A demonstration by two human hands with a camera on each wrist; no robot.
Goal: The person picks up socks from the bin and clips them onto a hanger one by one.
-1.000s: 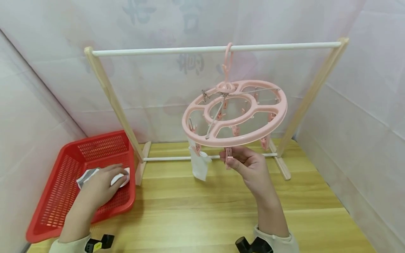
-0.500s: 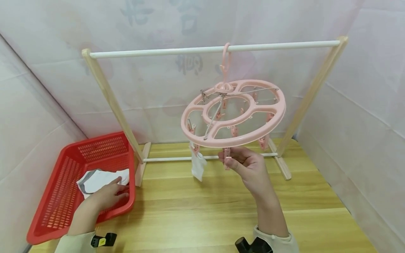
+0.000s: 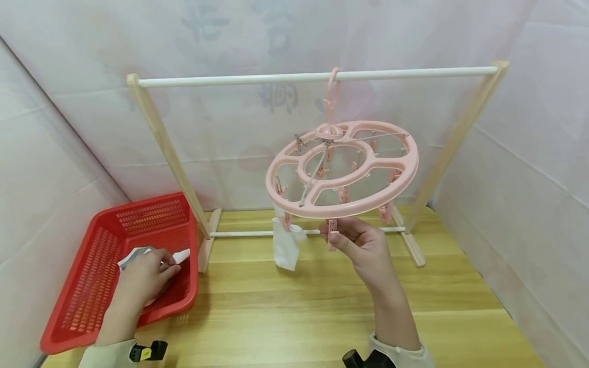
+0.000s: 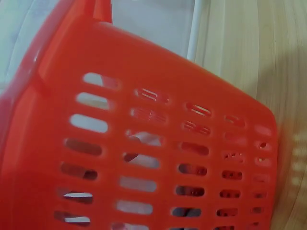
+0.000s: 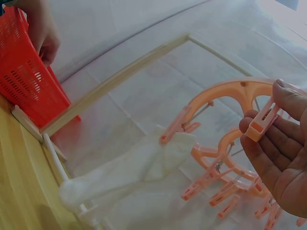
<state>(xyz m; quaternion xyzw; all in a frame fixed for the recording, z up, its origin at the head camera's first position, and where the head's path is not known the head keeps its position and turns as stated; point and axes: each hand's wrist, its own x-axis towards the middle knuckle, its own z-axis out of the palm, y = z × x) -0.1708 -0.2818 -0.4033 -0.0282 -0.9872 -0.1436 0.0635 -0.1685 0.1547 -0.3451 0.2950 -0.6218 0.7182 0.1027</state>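
So we've got the round pink hanger (image 3: 345, 209) hooked over the white bar (image 3: 230, 79), and our right hand (image 3: 363, 250) sits right under the near side of its rim, thumb and fingers pinching a pink clip (image 5: 259, 125). Can't tell if the clip's mouth is spread, mind. Our left hand (image 3: 144, 276) is down in the red basket (image 3: 96, 266), left of the hanger and lower than it, with bent fingers over a grey and white cloth (image 3: 131, 257). The back of the hand hides the fingertips, so we honestly can't say whether they've got hold of it, and the left wrist view is basically all basket wall. If we're picking right, we'd take just one layer near an edge, so a second piece doesn't tag along, and lift it clear of the basket's rim before swinging it over toward the hanger. Meanwhile we'd keep the clip side quiet: the whole hanger looks like it'd swing or tip if we tugged, so squeeze rather than pull. The white sock (image 3: 285, 250) already clipped under the hanger's near-left edge looks like a decent model: nip a corner, let the rest dangle. Oh, and we'd steer wide of it so it doesn't get bumped.
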